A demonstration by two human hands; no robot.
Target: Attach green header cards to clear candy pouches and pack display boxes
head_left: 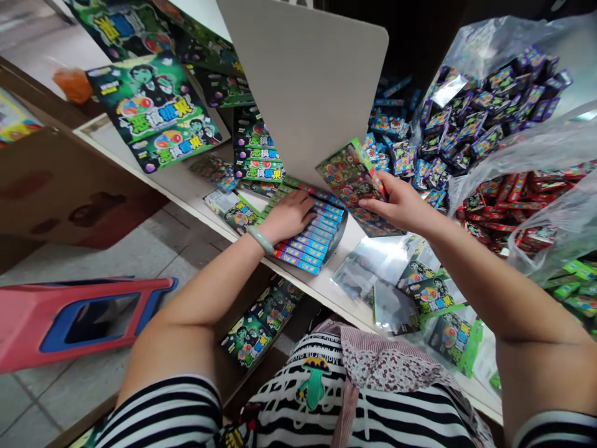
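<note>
A printed candy card, red and green, tilts upward in the right hand, pinched between thumb and fingers. Just left of that grip, a fanned stack of blue card strips lies on a white shelf beneath the left hand, which rests open and flat, its fingers pressing on the strips without closing around them. A jade bangle circles that wrist. Beyond both hands stands a white board. Right of the right hand sit a clear bag of blue packets and a bag of red packets, with foil pouches just below it. Green candy posters lie beyond the left hand.
</note>
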